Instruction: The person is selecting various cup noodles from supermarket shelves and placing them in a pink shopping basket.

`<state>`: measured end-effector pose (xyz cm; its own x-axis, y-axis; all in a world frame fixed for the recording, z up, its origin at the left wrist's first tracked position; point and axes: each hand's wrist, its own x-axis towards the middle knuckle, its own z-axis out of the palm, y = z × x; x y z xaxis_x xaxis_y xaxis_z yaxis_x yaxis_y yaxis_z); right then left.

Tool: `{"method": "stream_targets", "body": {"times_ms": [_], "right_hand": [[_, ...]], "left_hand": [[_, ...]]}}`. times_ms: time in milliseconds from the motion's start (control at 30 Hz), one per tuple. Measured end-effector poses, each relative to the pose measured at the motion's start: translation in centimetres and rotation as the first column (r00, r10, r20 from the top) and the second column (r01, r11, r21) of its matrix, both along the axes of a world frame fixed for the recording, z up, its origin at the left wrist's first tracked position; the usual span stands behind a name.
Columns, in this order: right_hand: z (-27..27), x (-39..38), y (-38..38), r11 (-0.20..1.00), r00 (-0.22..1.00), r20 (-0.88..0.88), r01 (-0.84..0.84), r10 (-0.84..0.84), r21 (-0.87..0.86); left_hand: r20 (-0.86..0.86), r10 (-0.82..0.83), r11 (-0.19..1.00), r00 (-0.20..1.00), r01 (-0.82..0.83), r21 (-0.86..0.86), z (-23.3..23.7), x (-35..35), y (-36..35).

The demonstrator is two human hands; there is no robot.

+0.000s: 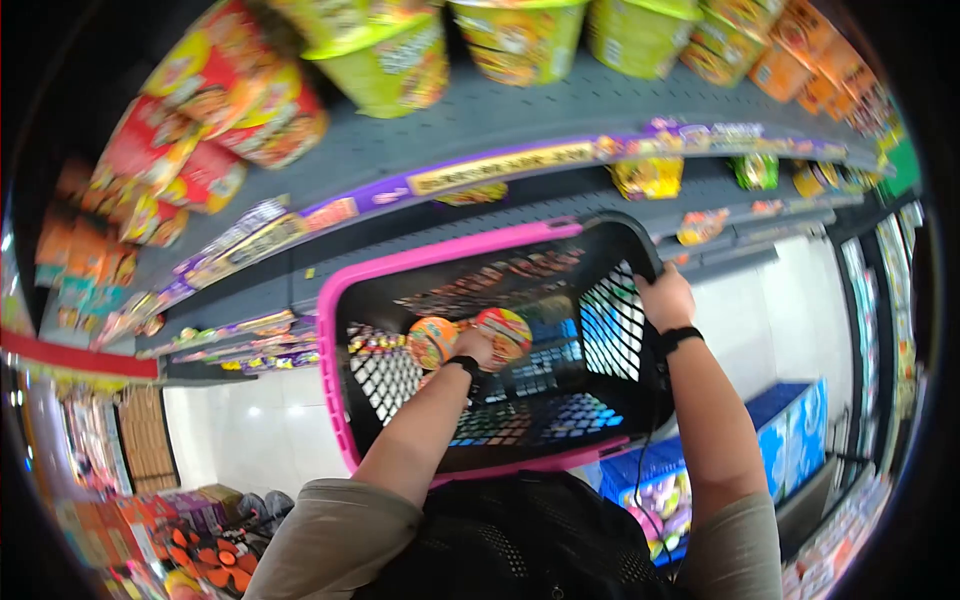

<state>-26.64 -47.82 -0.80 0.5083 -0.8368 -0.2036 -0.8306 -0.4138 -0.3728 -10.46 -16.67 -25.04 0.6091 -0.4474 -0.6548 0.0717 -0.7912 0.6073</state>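
Note:
A black shopping basket [450,240] with a pink rim is in front of my body, below the shelf. My right hand [667,299] is closed around its right-hand rim. Reaching down inside the basket, my left hand [474,348] is closed at the edge of a round instant noodle cup [507,333] with a red and green lid. A second round noodle cup [431,343], with an orange lid, sits just left of that hand. My left fingertips are partly hidden and blurred. The basket's lattice walls show the floor through them.
Above the basket runs a grey shelf [520,105] bearing green noodle tubs [390,70] and red noodle packs [215,95]. Lower shelves hold yellow packets [647,178]. Blue boxes [790,430] stand at lower right. Orange goods [210,555] lie at lower left.

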Motion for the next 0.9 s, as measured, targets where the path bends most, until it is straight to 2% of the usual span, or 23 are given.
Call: {"method": "stream_targets", "body": {"times_ms": [33,67,100,133,200,267,333,400,467,533,600,667,800,900], "right_hand": [[-0.2,-0.1,0.0,1.000,1.000,0.008,-0.006,0.006,-0.014],[-0.1,-0.1,0.2,0.999,1.000,0.013,-0.008,0.009,-0.031],[0.0,-0.2,0.3,1.000,1.000,0.021,-0.013,0.013,-0.027],[0.0,-0.2,0.1,1.000,1.000,0.028,-0.013,0.014,-0.024],[-0.2,-0.4,0.0,0.999,0.999,0.021,-0.025,0.026,-0.024],[0.1,-0.4,0.2,0.999,0.999,0.019,-0.028,0.029,-0.034],[0.3,-0.5,0.4,0.998,0.999,0.040,-0.034,0.036,-0.049],[0.0,-0.7,0.3,0.999,0.996,0.070,-0.044,0.046,-0.026],[1.1,-0.7,1.0,0.999,0.997,0.067,-0.038,0.038,-0.002],[-0.1,-0.7,0.4,0.997,0.996,0.057,-0.059,0.061,-0.045],[-0.1,-0.8,0.4,0.997,0.996,0.059,-0.058,0.061,-0.052],[0.0,-0.9,0.4,0.997,0.996,0.063,-0.063,0.066,-0.041],[0.4,-1.0,0.8,0.998,0.990,0.129,-0.053,0.058,-0.039],[0.3,-1.0,0.7,0.998,0.991,0.117,-0.060,0.063,-0.035]], "left_hand": [[0.139,-0.216,0.976,0.966,0.217,0.011,2.5,0.4,0.0],[0.264,-0.422,0.905,0.867,0.422,0.058,7.0,0.2,-0.1],[-0.064,-0.080,0.997,0.995,0.080,-0.005,12.3,-0.3,-0.6],[-0.043,-0.053,0.999,0.998,0.053,-0.010,14.5,-0.4,0.1],[-0.133,0.081,0.947,0.988,-0.118,-0.299,17.6,-0.7,1.9],[-0.232,0.048,0.882,0.972,-0.151,-0.446,23.2,-0.7,4.6],[-0.167,0.056,0.763,0.984,-0.150,-0.629,27.4,-0.6,8.3],[-0.089,0.071,0.704,0.993,-0.113,-0.701,31.8,-0.4,12.6],[-0.002,0.212,0.571,0.977,-0.125,-0.811,35.8,-0.9,16.5],[0.038,0.408,0.436,0.912,-0.158,-0.886,39.2,-0.9,20.1],[0.072,0.585,0.317,0.808,-0.147,-0.937,42.5,-0.1,23.3],[-0.010,0.784,0.118,0.621,-0.164,-0.979,46.8,0.4,24.6],[0.042,0.828,0.082,0.560,-0.047,-0.996,52.1,6.0,29.9],[0.049,0.882,0.113,0.469,-0.109,-0.988,54.8,12.5,32.3]]}}
